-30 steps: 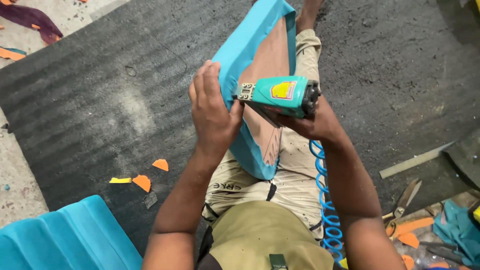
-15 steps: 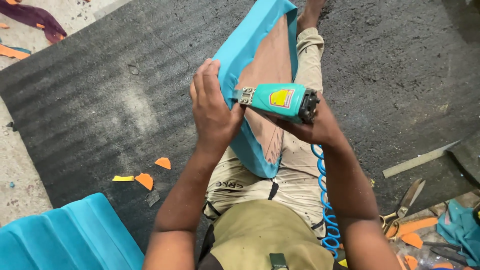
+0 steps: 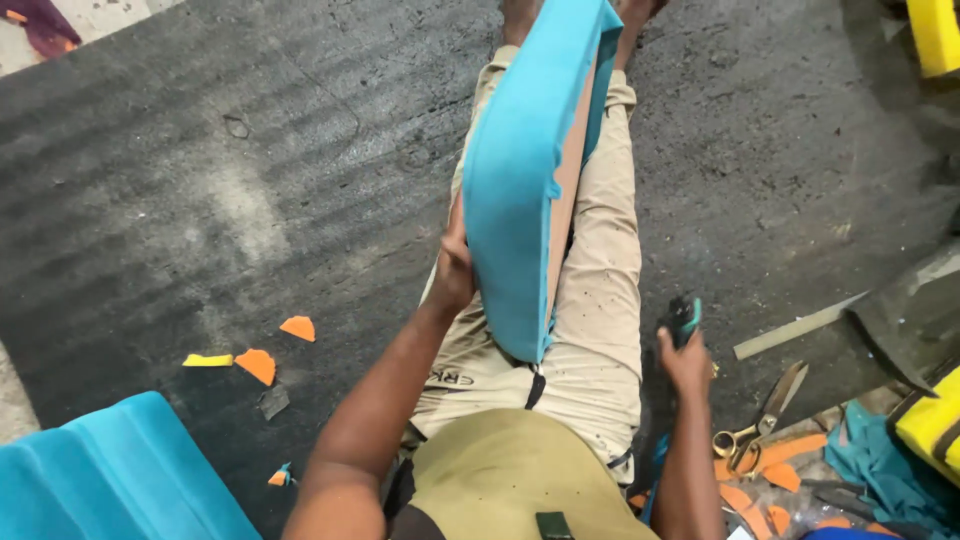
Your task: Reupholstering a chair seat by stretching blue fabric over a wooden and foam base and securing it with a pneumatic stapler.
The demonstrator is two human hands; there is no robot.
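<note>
Left hand steadies a cushion on edge; right hand holds a tool at the floor.

The left hand (image 3: 455,265) grips the side of the blue cushion (image 3: 520,180), which stands on edge along the legs (image 3: 600,300). The right hand (image 3: 685,360) is closed around a dark teal tool (image 3: 684,318), low beside the right thigh. Scissors (image 3: 765,415) and orange scraps (image 3: 270,350) lie on the dark mat (image 3: 200,180).
</note>
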